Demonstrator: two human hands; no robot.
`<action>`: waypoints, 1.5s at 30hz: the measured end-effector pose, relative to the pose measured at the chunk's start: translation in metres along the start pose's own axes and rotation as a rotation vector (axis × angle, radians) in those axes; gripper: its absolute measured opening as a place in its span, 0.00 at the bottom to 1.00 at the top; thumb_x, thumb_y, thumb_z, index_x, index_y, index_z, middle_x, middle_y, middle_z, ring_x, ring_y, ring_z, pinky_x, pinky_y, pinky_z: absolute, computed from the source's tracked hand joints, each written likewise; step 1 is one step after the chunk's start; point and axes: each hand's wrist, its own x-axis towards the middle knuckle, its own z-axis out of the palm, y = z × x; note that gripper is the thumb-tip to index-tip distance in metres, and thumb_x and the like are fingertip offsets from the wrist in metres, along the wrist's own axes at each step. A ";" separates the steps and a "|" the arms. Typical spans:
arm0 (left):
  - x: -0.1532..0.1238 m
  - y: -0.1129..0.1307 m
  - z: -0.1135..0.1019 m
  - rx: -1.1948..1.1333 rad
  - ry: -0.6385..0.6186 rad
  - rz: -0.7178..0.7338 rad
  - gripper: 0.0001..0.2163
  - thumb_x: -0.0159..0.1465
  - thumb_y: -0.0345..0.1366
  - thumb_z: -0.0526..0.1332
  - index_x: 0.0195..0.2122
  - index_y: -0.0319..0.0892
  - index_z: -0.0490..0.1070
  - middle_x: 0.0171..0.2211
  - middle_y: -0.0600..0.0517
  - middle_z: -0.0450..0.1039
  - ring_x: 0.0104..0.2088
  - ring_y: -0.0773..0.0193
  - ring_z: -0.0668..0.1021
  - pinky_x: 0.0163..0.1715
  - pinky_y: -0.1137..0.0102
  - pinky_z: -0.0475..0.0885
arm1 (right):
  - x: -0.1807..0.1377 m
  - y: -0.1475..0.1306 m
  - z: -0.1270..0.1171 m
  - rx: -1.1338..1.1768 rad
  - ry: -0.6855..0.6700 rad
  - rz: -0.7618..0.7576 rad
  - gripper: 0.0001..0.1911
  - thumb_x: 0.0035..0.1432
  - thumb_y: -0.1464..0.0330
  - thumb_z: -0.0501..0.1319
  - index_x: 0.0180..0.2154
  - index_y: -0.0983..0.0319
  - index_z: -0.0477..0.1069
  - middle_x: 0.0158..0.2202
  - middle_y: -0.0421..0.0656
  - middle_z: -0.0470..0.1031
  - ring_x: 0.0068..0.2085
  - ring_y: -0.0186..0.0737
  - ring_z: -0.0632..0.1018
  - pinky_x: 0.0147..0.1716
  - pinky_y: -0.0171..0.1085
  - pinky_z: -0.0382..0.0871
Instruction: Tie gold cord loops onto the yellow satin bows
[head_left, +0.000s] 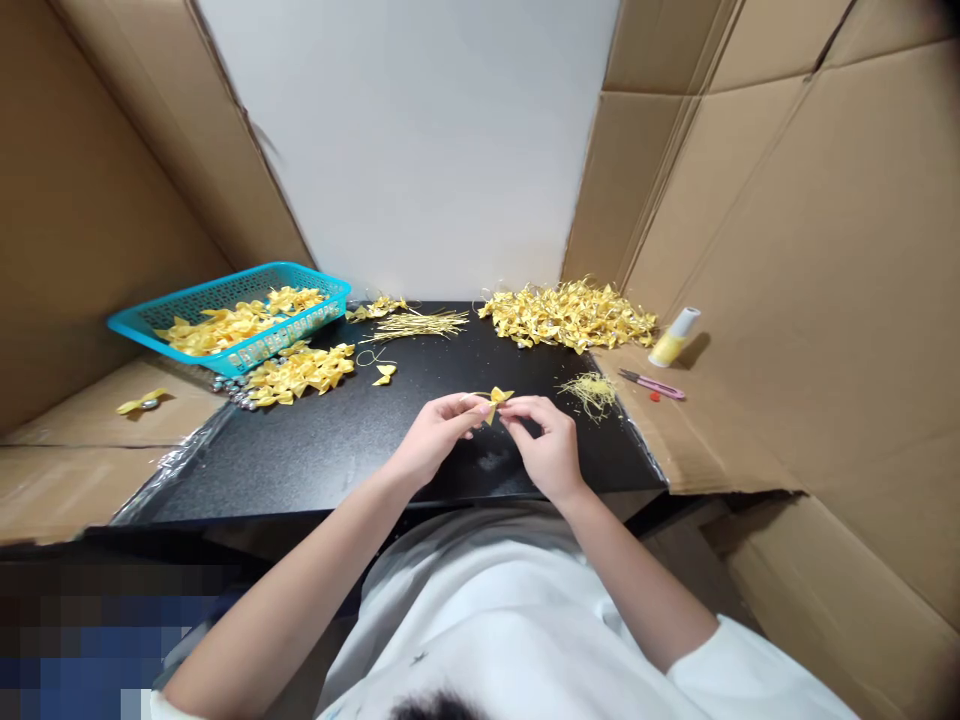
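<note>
My left hand [439, 432] and my right hand [546, 440] meet over the middle of the black table [315, 450]. Both pinch one small yellow ribbon bow [495, 400] between their fingertips, just above the tabletop. A single loose yellow bow [385, 374] lies a little to the left of it. Behind that lies a bundle of thin gold threads [416, 324].
A turquoise basket [225, 300] with yellow bows sits at the back left, with a pile of bows [300, 372] beside it. A bigger heap of bows [570, 314] lies back right. Thread scraps [592, 390], pink scissors [652, 385] and a yellow bottle [675, 337] are right. Cardboard walls enclose both sides.
</note>
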 end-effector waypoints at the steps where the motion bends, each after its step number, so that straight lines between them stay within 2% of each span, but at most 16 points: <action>1: 0.003 0.001 -0.002 -0.028 -0.005 -0.031 0.11 0.52 0.42 0.71 0.30 0.40 0.77 0.27 0.54 0.73 0.28 0.70 0.70 0.29 0.75 0.63 | 0.003 0.000 -0.001 -0.021 0.000 -0.019 0.07 0.57 0.74 0.62 0.31 0.59 0.77 0.33 0.42 0.80 0.38 0.40 0.79 0.41 0.38 0.72; 5: 0.016 0.007 -0.005 -0.099 0.004 -0.108 0.12 0.47 0.40 0.73 0.29 0.40 0.78 0.27 0.53 0.73 0.27 0.71 0.71 0.28 0.76 0.65 | 0.016 0.002 0.001 -0.091 -0.009 -0.008 0.04 0.55 0.73 0.63 0.30 0.58 0.76 0.31 0.41 0.80 0.35 0.40 0.78 0.39 0.39 0.72; 8: 0.029 0.013 -0.006 -0.112 0.038 -0.121 0.13 0.44 0.39 0.73 0.28 0.39 0.78 0.25 0.53 0.72 0.25 0.72 0.70 0.26 0.75 0.64 | 0.030 0.006 0.003 -0.117 -0.040 0.012 0.03 0.54 0.72 0.63 0.30 0.59 0.74 0.30 0.40 0.79 0.32 0.40 0.77 0.36 0.38 0.71; 13: 0.050 0.013 -0.010 -0.086 0.027 -0.124 0.11 0.43 0.35 0.71 0.27 0.37 0.77 0.20 0.55 0.68 0.22 0.73 0.68 0.24 0.74 0.63 | 0.051 0.016 0.005 -0.083 -0.086 0.014 0.04 0.52 0.73 0.62 0.28 0.59 0.69 0.28 0.39 0.76 0.30 0.38 0.75 0.34 0.37 0.69; 19: 0.059 -0.003 -0.011 -0.082 0.031 -0.094 0.09 0.42 0.35 0.70 0.24 0.37 0.75 0.19 0.56 0.67 0.21 0.74 0.68 0.25 0.75 0.63 | 0.050 0.032 0.012 0.040 -0.036 0.094 0.08 0.49 0.71 0.65 0.27 0.60 0.66 0.26 0.36 0.74 0.25 0.33 0.69 0.29 0.34 0.65; 26: 0.059 -0.010 -0.012 -0.067 0.032 -0.023 0.13 0.42 0.40 0.72 0.25 0.37 0.76 0.22 0.53 0.71 0.24 0.72 0.70 0.27 0.74 0.64 | 0.049 0.045 0.019 0.175 -0.025 0.199 0.10 0.47 0.65 0.67 0.26 0.60 0.66 0.26 0.38 0.74 0.25 0.33 0.69 0.27 0.34 0.65; 29: 0.061 -0.011 -0.014 -0.027 0.039 0.017 0.15 0.43 0.41 0.73 0.27 0.36 0.77 0.24 0.52 0.73 0.24 0.72 0.70 0.27 0.74 0.64 | 0.049 0.039 0.016 0.028 -0.034 0.129 0.06 0.49 0.67 0.66 0.26 0.60 0.69 0.26 0.38 0.74 0.27 0.35 0.70 0.30 0.36 0.66; 34: 0.063 -0.014 -0.015 0.076 0.099 0.119 0.17 0.42 0.44 0.73 0.26 0.37 0.76 0.23 0.52 0.74 0.25 0.69 0.71 0.29 0.72 0.65 | 0.046 0.027 0.012 -0.273 0.014 -0.159 0.03 0.53 0.70 0.65 0.27 0.58 0.77 0.33 0.43 0.74 0.38 0.42 0.70 0.41 0.42 0.67; 40: 0.061 -0.016 -0.014 0.236 0.129 0.221 0.16 0.45 0.46 0.71 0.24 0.37 0.75 0.20 0.54 0.70 0.22 0.71 0.66 0.24 0.73 0.58 | 0.046 0.034 0.017 -0.440 -0.033 -0.127 0.05 0.56 0.66 0.65 0.35 0.55 0.80 0.35 0.44 0.71 0.39 0.44 0.69 0.42 0.44 0.65; 45: 0.060 -0.018 -0.015 0.352 0.119 0.271 0.15 0.50 0.44 0.68 0.19 0.37 0.71 0.16 0.57 0.62 0.20 0.73 0.60 0.22 0.73 0.51 | 0.049 0.036 0.019 -0.484 -0.099 -0.070 0.06 0.58 0.68 0.63 0.31 0.57 0.79 0.34 0.43 0.70 0.39 0.44 0.69 0.38 0.42 0.63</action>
